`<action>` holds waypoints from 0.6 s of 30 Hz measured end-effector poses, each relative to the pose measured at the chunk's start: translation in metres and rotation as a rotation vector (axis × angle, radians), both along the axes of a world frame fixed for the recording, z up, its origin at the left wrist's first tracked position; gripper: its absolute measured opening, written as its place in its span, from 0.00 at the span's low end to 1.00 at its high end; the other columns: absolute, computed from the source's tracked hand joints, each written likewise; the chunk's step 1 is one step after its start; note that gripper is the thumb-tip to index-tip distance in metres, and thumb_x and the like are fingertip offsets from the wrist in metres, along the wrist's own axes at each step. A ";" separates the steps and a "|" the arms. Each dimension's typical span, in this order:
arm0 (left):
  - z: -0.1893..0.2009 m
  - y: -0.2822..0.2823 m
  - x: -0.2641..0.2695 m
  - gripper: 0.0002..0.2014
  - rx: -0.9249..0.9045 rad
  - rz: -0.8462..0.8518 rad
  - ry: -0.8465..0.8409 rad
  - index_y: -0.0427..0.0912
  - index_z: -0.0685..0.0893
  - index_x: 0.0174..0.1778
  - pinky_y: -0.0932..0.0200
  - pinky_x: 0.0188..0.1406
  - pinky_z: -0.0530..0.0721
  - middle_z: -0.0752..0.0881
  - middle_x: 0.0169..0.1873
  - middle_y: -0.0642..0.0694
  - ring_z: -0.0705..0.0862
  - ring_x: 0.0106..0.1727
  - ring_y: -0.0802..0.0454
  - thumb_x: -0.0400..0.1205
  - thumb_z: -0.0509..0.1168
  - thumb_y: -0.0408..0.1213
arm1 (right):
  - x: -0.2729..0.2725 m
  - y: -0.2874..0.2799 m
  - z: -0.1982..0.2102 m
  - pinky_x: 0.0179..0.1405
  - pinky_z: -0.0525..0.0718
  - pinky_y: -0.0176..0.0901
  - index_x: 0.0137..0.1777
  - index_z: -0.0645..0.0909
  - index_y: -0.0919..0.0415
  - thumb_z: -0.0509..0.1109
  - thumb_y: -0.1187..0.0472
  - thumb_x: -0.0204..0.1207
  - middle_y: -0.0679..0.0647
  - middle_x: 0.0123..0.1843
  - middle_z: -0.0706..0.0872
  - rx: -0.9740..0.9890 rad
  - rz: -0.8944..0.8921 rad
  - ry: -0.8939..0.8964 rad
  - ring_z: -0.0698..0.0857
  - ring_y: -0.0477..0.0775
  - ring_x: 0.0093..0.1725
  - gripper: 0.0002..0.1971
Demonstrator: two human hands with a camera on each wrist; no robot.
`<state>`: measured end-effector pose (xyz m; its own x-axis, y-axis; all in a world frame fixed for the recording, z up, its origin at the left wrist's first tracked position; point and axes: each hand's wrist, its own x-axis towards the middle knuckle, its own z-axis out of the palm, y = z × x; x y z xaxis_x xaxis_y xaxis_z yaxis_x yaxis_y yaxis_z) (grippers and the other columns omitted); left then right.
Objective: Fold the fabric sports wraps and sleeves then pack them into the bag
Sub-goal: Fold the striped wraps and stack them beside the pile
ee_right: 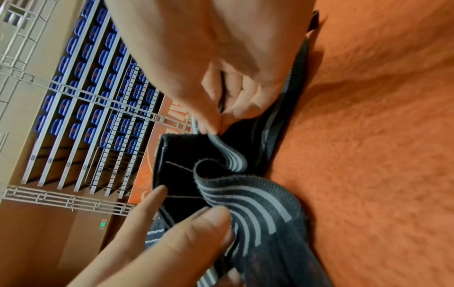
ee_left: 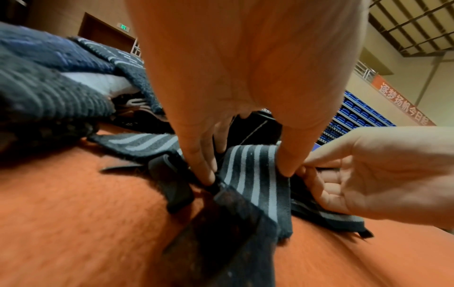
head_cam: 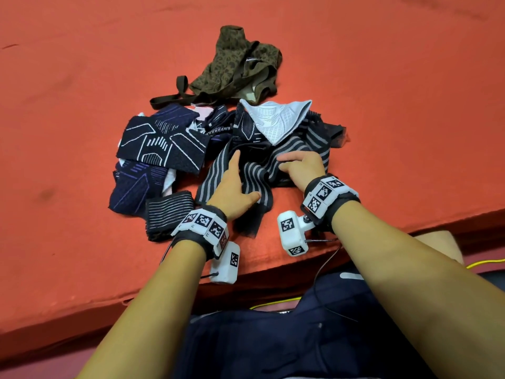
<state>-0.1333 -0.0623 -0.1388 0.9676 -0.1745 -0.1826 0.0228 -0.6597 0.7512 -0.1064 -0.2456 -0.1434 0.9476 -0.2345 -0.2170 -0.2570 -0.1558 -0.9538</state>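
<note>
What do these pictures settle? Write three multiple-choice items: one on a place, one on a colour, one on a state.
1. Where does the olive patterned bag lie?
A. Beyond the pile of wraps, on the side away from the person
B. At the near mat edge
C. On the person's lap

2. What colour are the stripes on the dark striped wrap?
A. Yellow
B. Grey
C. Red

3. What is the right hand doing?
A. Lying flat on bare mat
B. Holding the bag's strap
C. Pinching the striped wrap

Key: 1 A, the head view shows it past the pile; 2 B, both wrist views show grey bands; 3 C, thumb and finger close on its fold.
</note>
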 end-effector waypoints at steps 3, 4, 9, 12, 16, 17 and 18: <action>-0.001 -0.003 -0.001 0.57 -0.043 -0.014 0.022 0.54 0.46 0.88 0.45 0.81 0.70 0.66 0.82 0.40 0.68 0.81 0.48 0.69 0.75 0.51 | -0.012 0.006 0.013 0.35 0.78 0.26 0.39 0.91 0.61 0.72 0.78 0.68 0.42 0.27 0.86 0.080 0.121 0.051 0.82 0.36 0.31 0.12; 0.001 -0.005 -0.001 0.56 -0.074 0.005 0.047 0.56 0.48 0.87 0.44 0.80 0.72 0.68 0.81 0.41 0.72 0.79 0.48 0.67 0.74 0.55 | -0.015 0.008 0.014 0.33 0.78 0.27 0.37 0.89 0.61 0.71 0.79 0.68 0.41 0.24 0.85 0.067 0.219 0.088 0.81 0.36 0.28 0.12; 0.016 -0.005 -0.002 0.30 0.030 0.057 -0.006 0.49 0.75 0.75 0.55 0.73 0.73 0.80 0.68 0.44 0.79 0.69 0.47 0.75 0.66 0.50 | -0.026 0.026 0.009 0.37 0.81 0.31 0.37 0.90 0.59 0.73 0.77 0.68 0.47 0.31 0.89 -0.073 0.667 0.258 0.85 0.41 0.35 0.12; 0.017 0.003 -0.005 0.16 0.081 0.049 -0.094 0.45 0.80 0.66 0.68 0.62 0.69 0.85 0.61 0.50 0.81 0.64 0.53 0.82 0.70 0.37 | -0.026 0.031 0.008 0.44 0.80 0.37 0.29 0.91 0.52 0.75 0.74 0.65 0.52 0.36 0.91 -0.140 0.740 0.312 0.85 0.45 0.39 0.14; 0.019 0.008 -0.005 0.17 0.103 0.096 -0.087 0.45 0.79 0.65 0.64 0.62 0.72 0.85 0.56 0.50 0.81 0.61 0.51 0.81 0.71 0.34 | -0.014 0.021 0.009 0.36 0.79 0.36 0.31 0.89 0.61 0.79 0.61 0.61 0.53 0.29 0.87 -0.272 0.602 0.322 0.83 0.47 0.31 0.04; 0.020 0.008 -0.005 0.19 0.110 0.114 -0.075 0.45 0.78 0.67 0.61 0.64 0.74 0.85 0.57 0.49 0.81 0.61 0.51 0.80 0.71 0.34 | -0.012 0.017 0.009 0.33 0.79 0.36 0.34 0.88 0.63 0.76 0.64 0.67 0.53 0.30 0.86 -0.279 0.521 0.318 0.83 0.48 0.30 0.03; 0.020 0.008 -0.005 0.20 0.116 0.125 -0.062 0.45 0.78 0.68 0.58 0.67 0.75 0.85 0.58 0.48 0.82 0.61 0.50 0.80 0.71 0.34 | -0.011 0.012 0.009 0.31 0.78 0.37 0.37 0.87 0.64 0.72 0.67 0.71 0.55 0.32 0.87 -0.249 0.443 0.316 0.85 0.51 0.32 0.04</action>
